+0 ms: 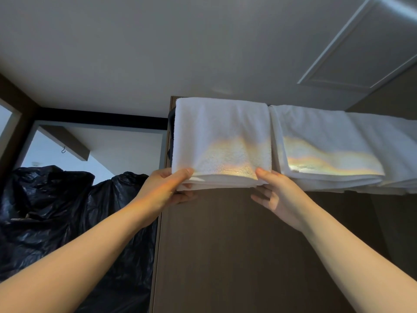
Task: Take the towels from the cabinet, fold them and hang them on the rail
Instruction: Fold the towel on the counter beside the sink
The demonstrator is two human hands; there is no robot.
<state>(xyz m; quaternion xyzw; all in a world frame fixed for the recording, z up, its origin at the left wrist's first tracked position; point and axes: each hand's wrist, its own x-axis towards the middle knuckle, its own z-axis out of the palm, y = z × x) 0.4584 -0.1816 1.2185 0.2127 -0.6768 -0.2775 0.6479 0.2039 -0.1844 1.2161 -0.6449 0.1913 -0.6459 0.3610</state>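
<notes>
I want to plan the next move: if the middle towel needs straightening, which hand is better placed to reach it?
The right hand, probably. It pinches the held towel at the corner beside the middle towel; the left hand grips the far corner.

The left forearm (90,245) and right forearm (352,256) were bare and slender, uncovered to the wrists. The left hand (164,190) and right hand (279,196) were bare too, with short thumbnails.

The folded towel (222,141) hides its support. Behind its lower hem, fingers of the left hand (164,188) and right hand (279,197) are partly concealed. To its right, the outermost towel (397,150) is cropped by the frame edge.
</notes>
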